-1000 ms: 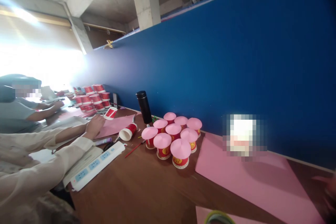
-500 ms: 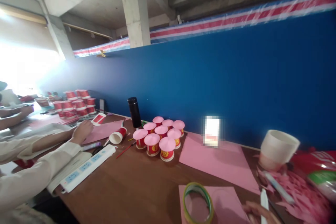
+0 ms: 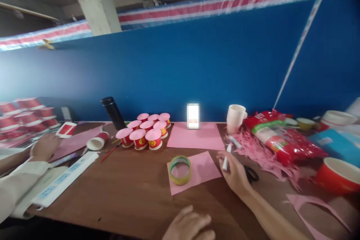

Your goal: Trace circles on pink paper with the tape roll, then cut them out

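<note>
My right hand (image 3: pixel 234 175) is closed around a white pen (image 3: pixel 225 162), held tip away from me just right of a small pink sheet of paper (image 3: pixel 206 165). My left hand (image 3: pixel 191 227) is low over the table's front edge, its fingers slightly apart and nothing in them. On the pink sheet rests a roll of yellow-green tape (image 3: pixel 187 180). Black-handled scissors (image 3: pixel 251 174) lie partly behind my right wrist. Behind, a larger pink sheet (image 3: pixel 194 140) lies near the blue partition.
Several red paper cups (image 3: pixel 154 144) with pink discs on top stand left of centre. A black flask (image 3: pixel 114 114) stands behind them. Pink scraps (image 3: pixel 261 153) and a red bag (image 3: pixel 292 146) lie to the right. At left, a co-worker's hand (image 3: pixel 46 146) is near a power strip (image 3: pixel 67 180).
The view has swung right. Both my hands show more fully now; my left hand has come into view. The pen is in my right hand in both frames.
</note>
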Action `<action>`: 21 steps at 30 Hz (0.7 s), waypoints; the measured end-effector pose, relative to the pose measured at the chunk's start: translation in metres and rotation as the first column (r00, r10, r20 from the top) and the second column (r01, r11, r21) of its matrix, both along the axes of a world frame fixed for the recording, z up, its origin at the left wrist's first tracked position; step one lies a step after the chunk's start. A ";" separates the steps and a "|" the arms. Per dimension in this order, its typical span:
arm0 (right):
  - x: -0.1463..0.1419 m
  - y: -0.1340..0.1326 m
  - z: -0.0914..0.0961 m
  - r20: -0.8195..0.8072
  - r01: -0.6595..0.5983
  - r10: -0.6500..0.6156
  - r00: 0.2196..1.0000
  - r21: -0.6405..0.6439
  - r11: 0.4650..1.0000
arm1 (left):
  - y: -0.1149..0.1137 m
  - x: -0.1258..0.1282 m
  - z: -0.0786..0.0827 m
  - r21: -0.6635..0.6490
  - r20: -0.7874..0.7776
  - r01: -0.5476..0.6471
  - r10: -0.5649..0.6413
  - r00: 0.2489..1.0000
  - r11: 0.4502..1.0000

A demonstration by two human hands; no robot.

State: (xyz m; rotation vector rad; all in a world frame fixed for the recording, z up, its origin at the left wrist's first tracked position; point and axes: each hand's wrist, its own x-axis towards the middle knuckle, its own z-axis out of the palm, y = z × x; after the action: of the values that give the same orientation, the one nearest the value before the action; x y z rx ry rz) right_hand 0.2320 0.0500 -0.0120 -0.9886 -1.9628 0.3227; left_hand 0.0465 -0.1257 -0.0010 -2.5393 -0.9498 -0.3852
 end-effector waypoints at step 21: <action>-0.003 0.001 -0.009 0.119 -0.029 0.033 0.992 -0.041 0.999 | -0.017 -0.032 0.015 -0.388 0.103 -0.502 0.577 0.810 0.773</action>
State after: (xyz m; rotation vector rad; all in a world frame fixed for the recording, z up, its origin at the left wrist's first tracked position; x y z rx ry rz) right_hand 0.2295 0.0513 -0.0206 -1.0238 -2.0885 0.3269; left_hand 0.0148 -0.1423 0.0137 -2.3758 -1.9264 -0.3412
